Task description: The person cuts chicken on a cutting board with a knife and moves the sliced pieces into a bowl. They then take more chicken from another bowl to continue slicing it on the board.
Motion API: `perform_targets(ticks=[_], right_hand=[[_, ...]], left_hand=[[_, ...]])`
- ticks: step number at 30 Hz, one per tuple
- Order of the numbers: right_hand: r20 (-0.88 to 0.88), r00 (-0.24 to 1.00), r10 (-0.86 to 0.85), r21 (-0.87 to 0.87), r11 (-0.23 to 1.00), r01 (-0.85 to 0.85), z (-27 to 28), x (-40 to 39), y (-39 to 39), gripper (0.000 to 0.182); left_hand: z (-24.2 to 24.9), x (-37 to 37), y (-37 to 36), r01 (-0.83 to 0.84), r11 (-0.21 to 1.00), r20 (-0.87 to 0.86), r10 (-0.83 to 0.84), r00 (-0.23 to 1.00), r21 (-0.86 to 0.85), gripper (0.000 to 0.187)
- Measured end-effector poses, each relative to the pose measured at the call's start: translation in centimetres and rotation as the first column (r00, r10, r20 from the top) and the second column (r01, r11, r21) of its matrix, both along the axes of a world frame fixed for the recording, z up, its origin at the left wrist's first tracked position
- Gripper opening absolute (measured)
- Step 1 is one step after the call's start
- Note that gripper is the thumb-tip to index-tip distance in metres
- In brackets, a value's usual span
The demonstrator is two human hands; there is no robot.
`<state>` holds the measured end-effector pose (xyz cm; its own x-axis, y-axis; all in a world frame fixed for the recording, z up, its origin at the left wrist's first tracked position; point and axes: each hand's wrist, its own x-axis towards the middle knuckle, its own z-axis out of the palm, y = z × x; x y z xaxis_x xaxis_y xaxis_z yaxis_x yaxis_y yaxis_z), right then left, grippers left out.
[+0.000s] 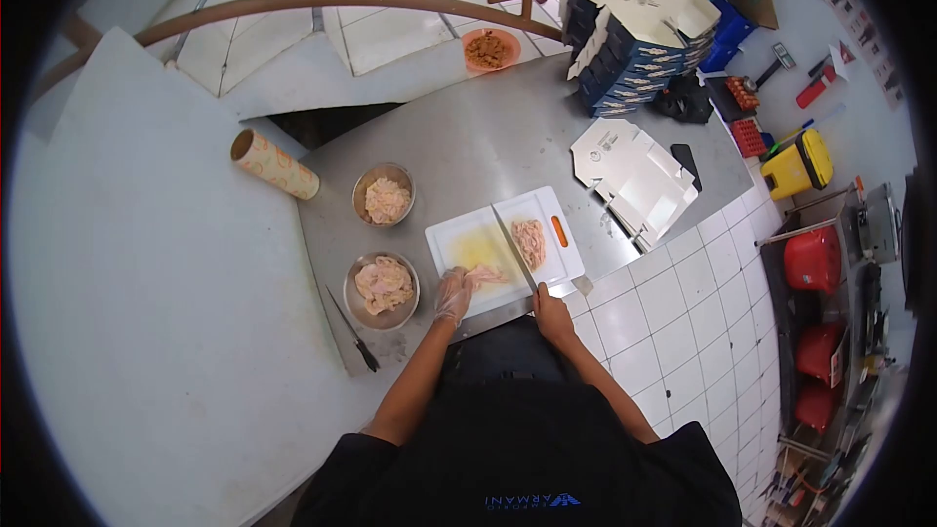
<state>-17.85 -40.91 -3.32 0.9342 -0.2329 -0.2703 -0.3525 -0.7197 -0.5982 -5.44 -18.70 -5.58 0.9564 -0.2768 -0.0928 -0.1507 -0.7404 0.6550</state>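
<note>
Gloved left hand [453, 295] pinning pale raw chicken piece [485, 275] on white plastic cutting board [449, 239]; bare right hand [552, 315] gripping long steel knife [515, 252], blade running far-left just right of the meat.

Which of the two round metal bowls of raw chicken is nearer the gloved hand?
The round metal bowl lower on the steel counter, just left of the gloved left hand; the other bowl sits farther up.

A pale pink raw chicken piece [485, 276] lies flat at the near edge of the white cutting board [503, 246], while a long knife [514, 252] slants across the board's middle, just beside a second strip of chicken [530, 241].
</note>
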Motion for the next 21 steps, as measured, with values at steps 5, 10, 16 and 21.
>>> perform_targets(ticks=[5,10,16,21], right_hand=[[0.029,0.999,0.026,0.024,0.999,-0.027,0.4,0.4,0.6,0.021],[0.080,0.994,-0.072,0.115,0.991,0.063,0.7,0.2,-0.7,0.019],[0.177,0.963,-0.204,0.198,0.966,0.168,2.4,-0.6,-1.1,0.019],[0.092,0.989,-0.117,0.128,0.986,0.104,0.9,-0.9,-1.1,0.021]], left_hand=[[0.2,0.8,-0.9,-0.021,0.986,-0.173,-0.008,0.985,-0.166,0.036],[-0.1,0.8,-3.6,-0.445,0.414,-0.537,-0.135,0.833,-0.794,0.035],[1.3,1.2,-5.9,-0.269,0.697,-0.538,-0.196,0.820,-0.664,0.042],[3.2,0.7,-5.1,-0.075,0.983,-0.305,0.021,0.952,-0.167,0.040]])
